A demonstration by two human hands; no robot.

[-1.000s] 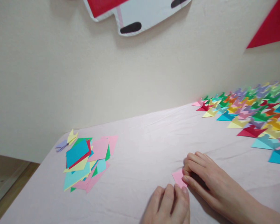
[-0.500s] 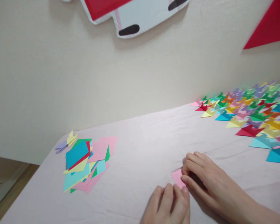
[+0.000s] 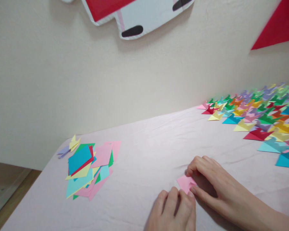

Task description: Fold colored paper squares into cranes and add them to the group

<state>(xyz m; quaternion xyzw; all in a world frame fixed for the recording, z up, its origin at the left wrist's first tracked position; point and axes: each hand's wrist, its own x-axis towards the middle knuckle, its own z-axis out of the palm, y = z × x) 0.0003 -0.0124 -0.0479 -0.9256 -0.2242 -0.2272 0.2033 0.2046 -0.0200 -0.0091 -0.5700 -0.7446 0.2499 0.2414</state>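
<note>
A small pink square of folded paper (image 3: 183, 183) lies on the cloth-covered table between my hands. My left hand (image 3: 174, 208) rests at its lower edge, fingers curled and fingertips pressing the near corner. From the right, my right hand (image 3: 213, 186) reaches over the paper with thumb and fingers bent around its right side. Its thumb tip touches the right corner, where a small fold shows. The palm partly hides that side of the paper.
Loose coloured paper sheets (image 3: 80, 160) are piled at the left, beside a folded yellow piece (image 3: 74, 143) and a purple one (image 3: 63, 151). Rows of folded paper birds (image 3: 257, 134) fill the right. Behind the table (image 3: 139, 141) rises a wall (image 3: 135, 83) with a red shape (image 3: 279, 29).
My right hand's fingers have spread slightly apart from its thumb, and more of the pink paper's right side shows. My left hand has barely moved.
</note>
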